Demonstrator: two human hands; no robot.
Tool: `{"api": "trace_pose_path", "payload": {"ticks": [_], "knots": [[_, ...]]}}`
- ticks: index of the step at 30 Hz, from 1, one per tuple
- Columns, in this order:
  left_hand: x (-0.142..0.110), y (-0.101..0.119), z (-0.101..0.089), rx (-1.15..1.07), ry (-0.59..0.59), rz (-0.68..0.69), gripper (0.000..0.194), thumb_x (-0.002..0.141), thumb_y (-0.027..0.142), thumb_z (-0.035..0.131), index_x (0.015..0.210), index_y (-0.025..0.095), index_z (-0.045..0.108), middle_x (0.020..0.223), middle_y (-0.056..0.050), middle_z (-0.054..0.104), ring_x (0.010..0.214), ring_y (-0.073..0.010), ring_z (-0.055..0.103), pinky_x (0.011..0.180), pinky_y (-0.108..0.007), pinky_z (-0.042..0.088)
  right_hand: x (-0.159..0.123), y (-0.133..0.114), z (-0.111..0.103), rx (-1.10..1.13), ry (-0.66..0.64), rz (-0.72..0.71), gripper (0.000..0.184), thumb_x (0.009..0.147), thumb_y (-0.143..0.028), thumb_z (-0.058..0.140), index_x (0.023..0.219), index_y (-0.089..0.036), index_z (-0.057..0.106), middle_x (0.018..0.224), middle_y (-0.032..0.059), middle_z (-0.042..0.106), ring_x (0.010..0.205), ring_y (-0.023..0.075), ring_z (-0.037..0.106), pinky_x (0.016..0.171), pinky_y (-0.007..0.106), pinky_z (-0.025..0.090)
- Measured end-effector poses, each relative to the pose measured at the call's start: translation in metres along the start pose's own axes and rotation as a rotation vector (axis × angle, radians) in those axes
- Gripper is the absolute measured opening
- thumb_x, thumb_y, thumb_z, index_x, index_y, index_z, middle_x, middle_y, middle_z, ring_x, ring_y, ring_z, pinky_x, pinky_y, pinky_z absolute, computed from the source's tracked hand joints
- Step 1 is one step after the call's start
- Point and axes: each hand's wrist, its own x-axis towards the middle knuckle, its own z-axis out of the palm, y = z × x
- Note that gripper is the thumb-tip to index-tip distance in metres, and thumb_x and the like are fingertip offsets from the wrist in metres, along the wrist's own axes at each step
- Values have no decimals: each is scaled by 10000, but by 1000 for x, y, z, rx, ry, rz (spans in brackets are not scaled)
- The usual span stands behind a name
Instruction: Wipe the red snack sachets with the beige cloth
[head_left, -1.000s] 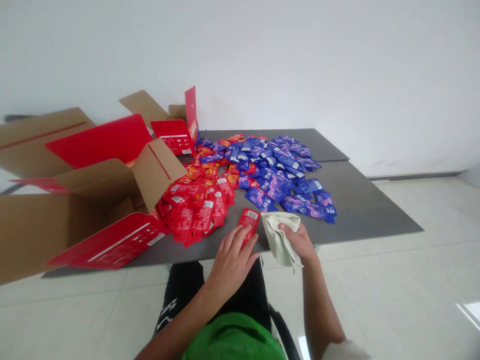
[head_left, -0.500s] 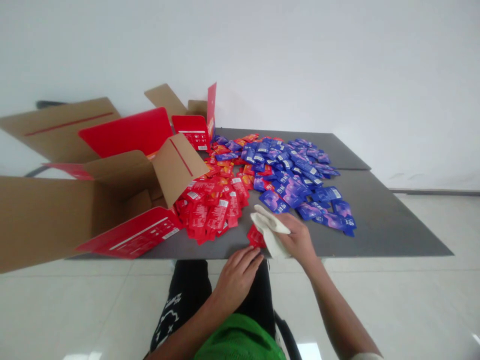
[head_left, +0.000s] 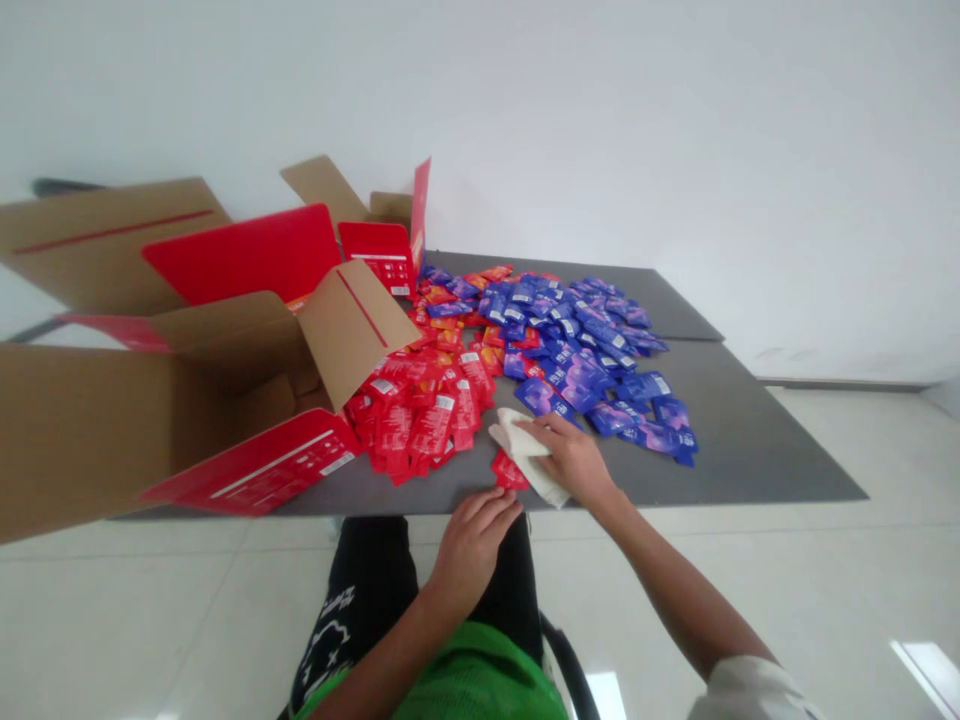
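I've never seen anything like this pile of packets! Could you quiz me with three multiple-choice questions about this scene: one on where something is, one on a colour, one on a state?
1. Where is the crumpled off-white cloth?
A) Inside a box
B) Under the right hand
C) On the floor

2. What colour are the glossy sachets heaped beside the brown cardboard box?
A) Green
B) Yellow
C) Red

3. How do that box's flaps stand?
A) Open
B) Taped shut
C) Cut off

Answers:
1. B, the hand rests on the cloth on the grey table top.
2. C, that heap shows red packets.
3. A, the flaps splay outward, showing the inside.
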Motion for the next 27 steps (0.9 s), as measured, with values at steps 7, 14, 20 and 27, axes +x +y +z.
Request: {"api": "trace_pose_path", "payload": {"ticks": [7, 14, 20, 27], "knots": [[0, 2, 0, -31, 8, -11, 378, 1009, 85, 453, 1306, 197, 660, 1290, -55, 711, 1224, -223, 623, 1055, -416, 530, 3, -5, 8, 30, -103, 21, 435, 909, -147, 636, 1320, -278, 692, 1222, 70, 690, 1033, 199, 697, 881, 257, 540], [-1, 0, 1, -26, 3, -7, 399, 981, 45, 461, 1297, 180, 663, 1303, -56, 707, 1232, -209, 619, 1063, -400, 530, 6, -7, -6, -3, -10, 44, 494, 911, -134, 618, 1383, -279, 651, 1214, 84, 681, 1036, 201, 684, 891, 261, 536], [-2, -1, 0, -37, -37, -15, 455, 969, 29, 431, 1338, 196, 639, 1336, -61, 688, 1267, -210, 603, 1087, -406, 515, 4, -11, 6, 23, -97, 63, 419, 906, -165, 649, 1301, -291, 707, 1196, 67, 699, 1005, 194, 700, 872, 250, 539], [-1, -1, 1, -32, -37, -18, 469, 953, 13, 433, 1323, 203, 649, 1319, -67, 695, 1245, -215, 616, 1064, -421, 535, 5, -11, -3, -34, -48, 50, 505, 909, -150, 625, 1392, -297, 643, 1225, 78, 686, 1048, 202, 685, 889, 258, 534]]}}
